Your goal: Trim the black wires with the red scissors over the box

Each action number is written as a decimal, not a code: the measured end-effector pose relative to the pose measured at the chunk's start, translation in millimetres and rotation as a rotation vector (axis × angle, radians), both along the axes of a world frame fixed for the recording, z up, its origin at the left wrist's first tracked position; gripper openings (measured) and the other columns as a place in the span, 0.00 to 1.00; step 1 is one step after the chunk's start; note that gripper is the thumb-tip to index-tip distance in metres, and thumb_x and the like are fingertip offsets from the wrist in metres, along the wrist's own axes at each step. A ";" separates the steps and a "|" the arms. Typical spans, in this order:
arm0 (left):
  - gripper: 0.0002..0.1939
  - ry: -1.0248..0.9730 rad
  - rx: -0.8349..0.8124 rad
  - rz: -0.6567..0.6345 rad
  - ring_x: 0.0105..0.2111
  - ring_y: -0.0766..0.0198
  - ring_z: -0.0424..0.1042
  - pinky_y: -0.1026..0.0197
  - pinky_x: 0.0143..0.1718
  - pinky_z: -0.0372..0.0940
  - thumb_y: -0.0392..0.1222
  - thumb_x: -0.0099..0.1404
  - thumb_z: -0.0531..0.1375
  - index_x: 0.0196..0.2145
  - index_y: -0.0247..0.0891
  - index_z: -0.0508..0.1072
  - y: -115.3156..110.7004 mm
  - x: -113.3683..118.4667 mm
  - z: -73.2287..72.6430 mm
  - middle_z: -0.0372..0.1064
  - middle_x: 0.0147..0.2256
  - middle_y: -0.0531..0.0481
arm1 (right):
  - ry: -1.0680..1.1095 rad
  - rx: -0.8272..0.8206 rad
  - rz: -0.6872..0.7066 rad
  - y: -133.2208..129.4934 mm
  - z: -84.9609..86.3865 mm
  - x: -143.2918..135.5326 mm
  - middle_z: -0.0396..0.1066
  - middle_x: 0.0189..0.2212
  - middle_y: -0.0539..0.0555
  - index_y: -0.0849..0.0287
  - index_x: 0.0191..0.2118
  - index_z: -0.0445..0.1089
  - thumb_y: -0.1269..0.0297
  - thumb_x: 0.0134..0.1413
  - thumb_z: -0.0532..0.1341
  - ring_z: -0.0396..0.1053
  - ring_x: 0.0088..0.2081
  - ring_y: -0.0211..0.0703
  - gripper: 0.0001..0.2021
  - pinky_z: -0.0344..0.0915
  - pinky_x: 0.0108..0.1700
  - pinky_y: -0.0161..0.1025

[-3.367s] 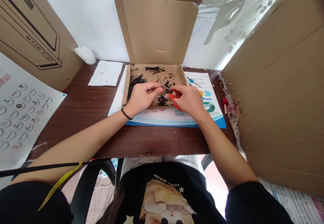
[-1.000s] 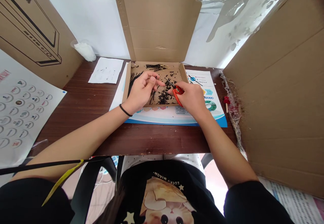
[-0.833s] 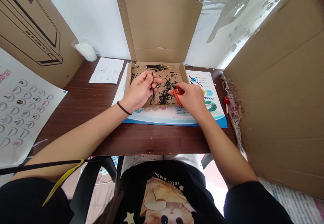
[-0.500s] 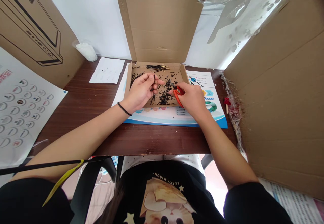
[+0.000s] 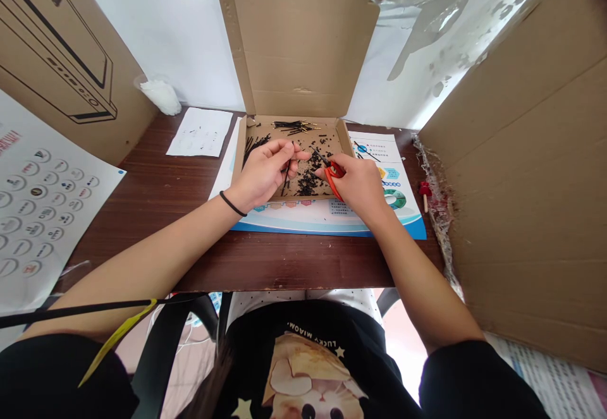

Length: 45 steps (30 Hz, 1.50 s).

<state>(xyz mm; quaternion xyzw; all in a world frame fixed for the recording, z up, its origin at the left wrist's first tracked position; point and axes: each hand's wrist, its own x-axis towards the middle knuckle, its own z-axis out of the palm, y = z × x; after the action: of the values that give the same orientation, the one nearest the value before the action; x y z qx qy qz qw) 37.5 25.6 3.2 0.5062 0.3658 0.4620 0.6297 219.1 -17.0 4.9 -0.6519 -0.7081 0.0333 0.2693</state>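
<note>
Over the left part of an open cardboard box (image 5: 303, 40), my left hand (image 5: 268, 169) pinches a thin black stick (image 5: 285, 177) that points down from its fingers. My right hand (image 5: 361, 182) grips red-handled scissors (image 5: 333, 179) above the box's right side, their dark blades directed toward the left hand. Beneath the scissors lie many small black cut pieces (image 5: 308, 184). A bundle of black sticks with gold-coloured tips (image 5: 294, 127) rests along the back of the box, and more black sticks (image 5: 255, 145) lie at its left.
A printed sheet (image 5: 303, 224) lies under the box. White paper (image 5: 200, 132) with small black bits is at the left, near a white bundle (image 5: 162, 95). Large cardboard panels (image 5: 526, 172) flank the table (image 5: 294, 261). A small red object (image 5: 425, 189) sits at the right.
The fingers of my left hand have shifted slightly, and the black stick in them now hangs lower. My right hand and the scissors have hardly moved.
</note>
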 end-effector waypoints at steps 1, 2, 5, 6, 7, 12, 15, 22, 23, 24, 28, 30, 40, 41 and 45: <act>0.09 -0.004 0.018 -0.002 0.23 0.72 0.65 0.64 0.29 0.62 0.41 0.69 0.58 0.31 0.37 0.68 0.6 0.1 -1.6 0.76 0.31 0.48 | 0.003 0.003 -0.001 0.0 -0.1 0.1 0.71 0.23 0.53 0.57 0.32 0.75 0.49 0.57 0.61 0.60 0.26 0.41 0.16 0.51 0.30 0.37; 0.08 -0.005 0.043 -0.004 0.23 0.72 0.64 0.65 0.29 0.62 0.41 0.69 0.59 0.31 0.37 0.68 1.2 0.1 -3.4 0.76 0.31 0.49 | 0.007 0.007 -0.003 0.1 -0.2 0.2 0.70 0.22 0.53 0.57 0.31 0.75 0.49 0.57 0.61 0.60 0.26 0.41 0.16 0.50 0.30 0.37; 0.08 0.029 0.140 -0.015 0.23 0.72 0.63 0.66 0.28 0.60 0.43 0.67 0.61 0.34 0.37 0.68 2.0 -0.3 -7.7 0.76 0.30 0.49 | 0.035 0.039 -0.014 0.7 -0.6 0.9 0.69 0.21 0.52 0.57 0.31 0.75 0.47 0.58 0.60 0.59 0.25 0.40 0.18 0.50 0.29 0.36; 0.09 0.059 0.169 -0.018 0.23 0.72 0.63 0.66 0.28 0.60 0.45 0.66 0.62 0.35 0.37 0.68 1.8 -0.6 -8.4 0.76 0.30 0.49 | 0.048 0.056 -0.014 0.9 -0.8 1.1 0.68 0.21 0.51 0.57 0.31 0.75 0.46 0.58 0.60 0.59 0.25 0.39 0.18 0.49 0.29 0.36; 0.11 0.093 0.195 -0.020 0.24 0.71 0.64 0.65 0.28 0.60 0.47 0.66 0.62 0.35 0.37 0.69 1.2 -1.0 -8.6 0.77 0.31 0.48 | 0.061 0.073 -0.007 1.1 -1.1 1.3 0.68 0.21 0.51 0.57 0.31 0.74 0.46 0.58 0.59 0.58 0.25 0.39 0.18 0.49 0.29 0.36; 0.18 0.229 0.309 -0.030 0.28 0.68 0.69 0.63 0.31 0.62 0.56 0.64 0.62 0.35 0.36 0.70 -2.4 -3.1 -6.2 0.78 0.34 0.44 | 0.102 0.099 0.058 0.9 -3.2 1.1 0.65 0.20 0.49 0.57 0.30 0.74 0.45 0.56 0.60 0.56 0.24 0.38 0.19 0.49 0.29 0.36; 0.20 0.249 0.350 -0.036 0.33 0.66 0.73 0.62 0.35 0.65 0.59 0.63 0.61 0.36 0.37 0.70 -2.4 -3.9 -6.7 0.78 0.35 0.44 | 0.099 0.090 0.067 0.1 -3.2 0.3 0.65 0.20 0.49 0.57 0.30 0.74 0.45 0.56 0.61 0.55 0.24 0.37 0.19 0.49 0.29 0.36; 0.22 0.278 0.391 -0.056 0.35 0.64 0.75 0.62 0.38 0.67 0.61 0.63 0.60 0.37 0.37 0.70 -1.6 -4.3 -9.3 0.78 0.35 0.44 | 0.085 0.055 0.085 -0.5 -1.5 -0.9 0.67 0.21 0.49 0.56 0.30 0.74 0.45 0.55 0.61 0.57 0.25 0.38 0.18 0.49 0.30 0.35; 0.22 0.281 0.393 -0.057 0.34 0.64 0.75 0.61 0.38 0.67 0.61 0.63 0.60 0.37 0.36 0.70 -1.9 -4.3 -9.0 0.78 0.35 0.44 | 0.084 0.055 0.087 -0.6 -1.6 -1.0 0.67 0.21 0.49 0.56 0.30 0.74 0.45 0.55 0.61 0.57 0.25 0.38 0.18 0.50 0.30 0.35; 0.22 0.283 0.394 -0.056 0.34 0.64 0.75 0.61 0.38 0.67 0.61 0.63 0.60 0.37 0.36 0.70 -2.2 -4.2 -8.6 0.78 0.35 0.44 | 0.081 0.053 0.087 -0.7 -1.7 -1.2 0.67 0.21 0.50 0.56 0.30 0.74 0.45 0.55 0.61 0.57 0.25 0.38 0.18 0.50 0.30 0.35; 0.23 0.281 0.392 -0.054 0.35 0.64 0.75 0.61 0.38 0.68 0.62 0.62 0.61 0.37 0.36 0.70 -3.1 -3.9 -7.7 0.78 0.36 0.44 | 0.079 0.039 0.087 -1.0 -1.8 -2.1 0.67 0.22 0.50 0.56 0.30 0.73 0.46 0.55 0.60 0.58 0.26 0.38 0.17 0.49 0.30 0.35; 0.23 0.282 0.395 -0.054 0.35 0.63 0.76 0.61 0.38 0.68 0.62 0.62 0.61 0.37 0.37 0.70 -3.0 -3.8 -7.9 0.78 0.36 0.43 | 0.085 0.034 0.098 -1.0 -1.5 -2.5 0.67 0.22 0.49 0.55 0.29 0.72 0.46 0.55 0.61 0.58 0.26 0.38 0.17 0.49 0.30 0.35; 0.23 0.316 0.426 -0.031 0.37 0.62 0.77 0.60 0.40 0.69 0.63 0.62 0.61 0.36 0.37 0.70 -5.3 -3.2 -6.9 0.78 0.36 0.44 | 0.064 0.052 0.134 -1.0 -2.9 -0.9 0.65 0.20 0.48 0.57 0.26 0.69 0.47 0.56 0.60 0.55 0.25 0.36 0.18 0.46 0.28 0.35; 0.23 0.309 0.425 -0.029 0.37 0.62 0.77 0.60 0.40 0.69 0.62 0.62 0.61 0.36 0.37 0.70 -5.6 -2.7 -7.5 0.78 0.36 0.44 | 0.056 0.054 0.139 -0.8 -3.3 -0.7 0.65 0.20 0.48 0.57 0.25 0.69 0.47 0.56 0.60 0.55 0.25 0.36 0.19 0.45 0.28 0.35; 0.22 0.259 0.433 0.010 0.37 0.62 0.77 0.60 0.41 0.69 0.61 0.62 0.62 0.36 0.37 0.70 -4.9 0.1 -12.6 0.78 0.36 0.44 | 0.006 0.041 0.116 0.2 -3.5 -1.3 0.66 0.20 0.49 0.57 0.25 0.69 0.46 0.57 0.59 0.55 0.25 0.37 0.20 0.45 0.29 0.36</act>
<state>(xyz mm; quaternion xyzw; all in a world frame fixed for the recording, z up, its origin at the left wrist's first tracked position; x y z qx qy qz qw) 37.6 20.7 -9.4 0.6825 0.3385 0.4639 0.4521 217.8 -16.8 1.4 -0.6041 -0.7443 0.0360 0.2825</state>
